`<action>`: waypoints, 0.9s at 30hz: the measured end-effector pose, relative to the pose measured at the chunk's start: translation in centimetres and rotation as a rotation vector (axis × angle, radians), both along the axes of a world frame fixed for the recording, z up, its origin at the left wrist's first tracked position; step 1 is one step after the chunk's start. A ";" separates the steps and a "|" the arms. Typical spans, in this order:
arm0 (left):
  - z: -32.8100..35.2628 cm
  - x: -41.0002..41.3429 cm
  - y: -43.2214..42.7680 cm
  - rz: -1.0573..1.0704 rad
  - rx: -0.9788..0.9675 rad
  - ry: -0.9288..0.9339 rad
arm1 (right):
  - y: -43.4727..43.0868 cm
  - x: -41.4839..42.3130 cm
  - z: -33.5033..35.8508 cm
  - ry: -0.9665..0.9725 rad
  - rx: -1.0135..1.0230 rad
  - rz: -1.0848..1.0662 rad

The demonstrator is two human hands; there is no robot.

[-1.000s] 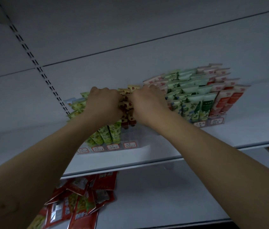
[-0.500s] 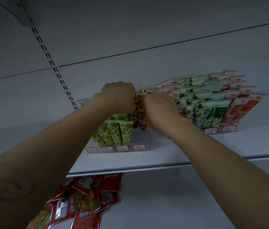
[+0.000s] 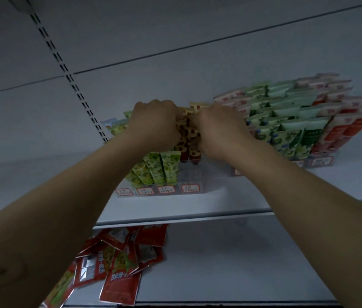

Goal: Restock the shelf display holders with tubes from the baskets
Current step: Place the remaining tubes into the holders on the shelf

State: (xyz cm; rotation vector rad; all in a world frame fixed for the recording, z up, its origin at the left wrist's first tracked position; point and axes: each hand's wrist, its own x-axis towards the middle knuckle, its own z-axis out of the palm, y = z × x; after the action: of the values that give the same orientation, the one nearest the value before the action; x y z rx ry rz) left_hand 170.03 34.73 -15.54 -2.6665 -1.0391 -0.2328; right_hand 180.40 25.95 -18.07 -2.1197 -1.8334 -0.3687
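Item: spotted tubes, yellow with red markings, a small bunch standing upright in the rightmost lane of the clear holder at the left of the shelf. Caps are pointing down and crimped ends up, so the bunch is matching the rows beside it. The left hand and the right hand are closing on the bunch from either side, fingers curled round the tubes and knuckles toward the camera; the fingertips themselves are hidden behind the hands. Judged purpose: the two hands are squeezing the bunch together and steering it down into a narrow lane, where one hand alone would likely be letting it splay. Adjoining, to the left in the same holder: green tubes, leaning in tidy rows above the price labels, which are facing the aisle. To the right, a second holder is standing full of green and red tubes. Below, on the lower shelf, red packets are lying in a loose heap.
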 end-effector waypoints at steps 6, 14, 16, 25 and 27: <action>0.1 -0.3 -0.1 -0.013 0.003 0.009 | 0.4 0.6 -0.4 -0.021 0.026 -0.029; -0.3 0.3 -0.3 0.034 0.056 0.049 | 1.0 0.6 -0.7 -0.025 0.032 -0.038; -0.2 0.5 -0.6 0.053 0.069 0.072 | 1.0 0.7 -0.8 -0.037 0.034 -0.039; 0.7 -2.0 -1.9 -0.038 -0.060 -0.169 | -0.7 0.3 -1.5 0.025 0.043 0.030; 1.3 -3.5 -3.2 -0.075 -0.013 -0.286 | -1.5 0.3 -0.9 0.057 0.126 0.048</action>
State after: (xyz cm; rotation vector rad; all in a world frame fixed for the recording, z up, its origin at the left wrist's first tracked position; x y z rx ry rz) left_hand 166.50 31.56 -14.28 -2.7421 -1.0207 -0.6409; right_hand 180.73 24.44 -19.01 -1.9788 -1.7774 -0.3970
